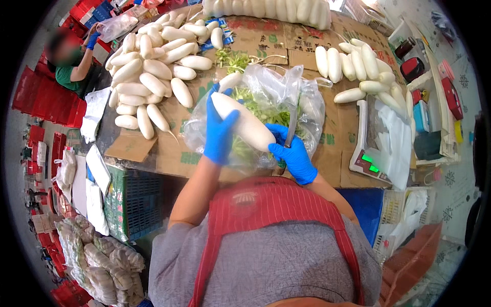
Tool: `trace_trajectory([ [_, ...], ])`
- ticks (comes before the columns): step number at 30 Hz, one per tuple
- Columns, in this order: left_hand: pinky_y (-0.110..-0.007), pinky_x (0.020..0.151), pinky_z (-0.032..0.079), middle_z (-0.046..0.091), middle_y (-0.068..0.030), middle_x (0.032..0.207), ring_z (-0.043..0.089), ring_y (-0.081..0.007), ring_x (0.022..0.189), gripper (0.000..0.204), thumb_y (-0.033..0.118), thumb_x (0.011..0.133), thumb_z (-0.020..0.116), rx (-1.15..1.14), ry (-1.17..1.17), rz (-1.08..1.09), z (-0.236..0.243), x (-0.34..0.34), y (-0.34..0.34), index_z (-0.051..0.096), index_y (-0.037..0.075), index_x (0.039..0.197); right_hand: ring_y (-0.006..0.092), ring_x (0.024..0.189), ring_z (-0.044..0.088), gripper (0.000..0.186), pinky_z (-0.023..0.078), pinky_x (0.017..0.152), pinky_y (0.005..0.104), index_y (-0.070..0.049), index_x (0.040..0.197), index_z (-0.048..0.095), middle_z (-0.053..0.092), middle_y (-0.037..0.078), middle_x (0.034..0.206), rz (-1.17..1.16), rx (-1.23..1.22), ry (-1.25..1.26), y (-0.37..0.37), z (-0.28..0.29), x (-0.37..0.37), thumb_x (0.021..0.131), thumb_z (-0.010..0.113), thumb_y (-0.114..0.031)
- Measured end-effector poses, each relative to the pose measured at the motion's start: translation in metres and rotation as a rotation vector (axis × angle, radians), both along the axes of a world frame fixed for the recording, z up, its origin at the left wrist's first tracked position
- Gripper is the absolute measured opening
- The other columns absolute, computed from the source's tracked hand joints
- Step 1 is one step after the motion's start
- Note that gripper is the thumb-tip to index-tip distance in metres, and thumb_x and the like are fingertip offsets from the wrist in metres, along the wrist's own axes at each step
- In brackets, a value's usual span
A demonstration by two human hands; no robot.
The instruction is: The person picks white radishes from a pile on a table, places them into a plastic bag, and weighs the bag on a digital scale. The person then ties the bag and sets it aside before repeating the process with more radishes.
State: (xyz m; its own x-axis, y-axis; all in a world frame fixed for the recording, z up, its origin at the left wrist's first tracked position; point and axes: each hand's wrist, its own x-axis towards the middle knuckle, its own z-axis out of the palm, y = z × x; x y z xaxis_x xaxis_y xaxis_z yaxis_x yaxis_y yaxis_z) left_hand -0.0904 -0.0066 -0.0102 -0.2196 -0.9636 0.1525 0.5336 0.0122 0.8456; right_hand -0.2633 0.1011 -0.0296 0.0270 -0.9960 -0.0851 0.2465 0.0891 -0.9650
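White, smooth, long radishes (157,69) lie heaped at left on the cardboard-covered worktop (174,156). The blue-gloved left hand (220,134) curls its fingers around one plump white radish (242,119) above a clear plastic bag (313,110) of greens (267,106), seemingly for support; the blue-gloved right hand's (296,161) fingers grip a dark-bladed knife (292,127) and touch the radish's end, likely steadying it. Rightward, green printing (329,139) marks the cardboard.

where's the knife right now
In the head view, the knife is in the right hand, just right of the held radish, against the clear bag.
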Motion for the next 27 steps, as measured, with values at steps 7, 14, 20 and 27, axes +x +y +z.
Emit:
trace_trajectory([
  [7,-0.041,0.079,0.053,0.058,-0.004,0.098,0.06,-0.0223,0.088,0.031,0.037,0.094,0.058,0.378,0.141,0.125,-0.019,-0.002,-0.014,0.054,0.013,0.112,0.0061,0.075,0.051,0.041,0.042,0.062,0.021,-0.005,0.13,0.054,0.062,0.001,0.103,-0.005,0.133,-0.139,0.003,-0.011,0.006,0.098,0.054,-0.029],
  [14,-0.04,0.079,0.052,0.06,-0.0057,0.089,0.06,-0.024,0.087,0.045,0.055,0.097,0.042,0.371,0.453,-0.089,-0.04,-0.017,-0.031,0.055,0.011,0.1,0.0065,0.07,0.054,0.048,0.042,0.057,0.0203,-0.006,0.129,0.055,0.064,0.003,0.092,0.069,0.219,-0.204,-0.005,-0.014,0.0,0.1,0.047,-0.043],
  [20,-0.043,0.092,0.048,0.062,-0.0081,0.105,0.059,-0.0261,0.098,0.047,0.048,0.102,0.035,0.631,0.321,-0.003,-0.052,-0.044,-0.036,0.055,0.01,0.12,0.0098,0.067,0.059,0.052,0.043,0.051,0.0223,-0.008,0.126,0.055,0.069,0.013,0.093,0.046,0.405,-0.562,-0.012,-0.038,-0.028,0.099,0.042,-0.05],
  [27,-0.043,0.105,0.039,0.058,-0.0092,0.127,0.054,-0.0253,0.117,0.045,0.037,0.102,0.042,0.462,0.409,-0.424,-0.088,-0.066,-0.047,0.047,0.008,0.136,0.013,0.07,0.062,0.058,0.047,0.052,0.0235,-0.007,0.13,0.052,0.069,0.015,0.098,0.014,0.364,-0.613,-0.004,-0.05,-0.063,0.098,0.04,-0.053],
])
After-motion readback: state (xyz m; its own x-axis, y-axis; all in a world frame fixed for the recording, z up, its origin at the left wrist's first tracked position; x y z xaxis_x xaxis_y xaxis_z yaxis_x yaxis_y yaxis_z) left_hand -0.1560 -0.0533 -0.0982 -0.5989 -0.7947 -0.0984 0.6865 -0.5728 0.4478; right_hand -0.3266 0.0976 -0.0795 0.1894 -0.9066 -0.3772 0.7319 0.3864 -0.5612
